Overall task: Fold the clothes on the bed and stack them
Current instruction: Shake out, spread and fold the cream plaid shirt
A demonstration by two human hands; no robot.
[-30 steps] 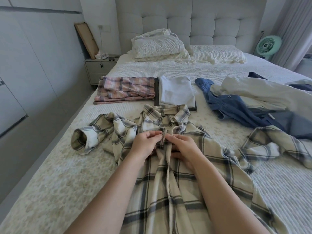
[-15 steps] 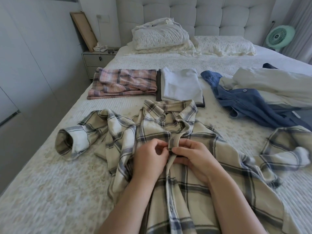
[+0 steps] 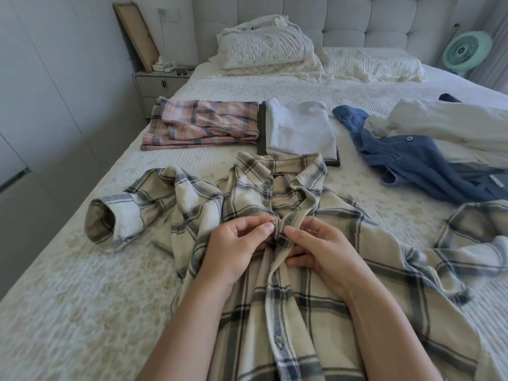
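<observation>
A beige plaid shirt (image 3: 343, 284) lies front up on the bed (image 3: 68, 312), collar away from me, sleeves spread left and right. My left hand (image 3: 236, 246) pinches the shirt's left front edge at a button, below the collar. My right hand (image 3: 321, 251) pinches the right front edge beside it, fingers curled under the cloth. Behind the shirt lie a folded pink plaid garment (image 3: 203, 125) and a folded white garment (image 3: 299, 130) on a dark one. A crumpled blue shirt (image 3: 412, 163) and a white garment (image 3: 453, 125) lie at the right.
Pillows (image 3: 264, 50) and a padded headboard (image 3: 357, 17) stand at the far end. A bedside cabinet (image 3: 156, 86) with a leaning frame sits at the far left, a green fan (image 3: 467, 50) at the far right. The bed's left edge drops to the floor.
Both hands stayed together on the shirt's front opening and worked at it. The view moved closer and lower over the shirt.
</observation>
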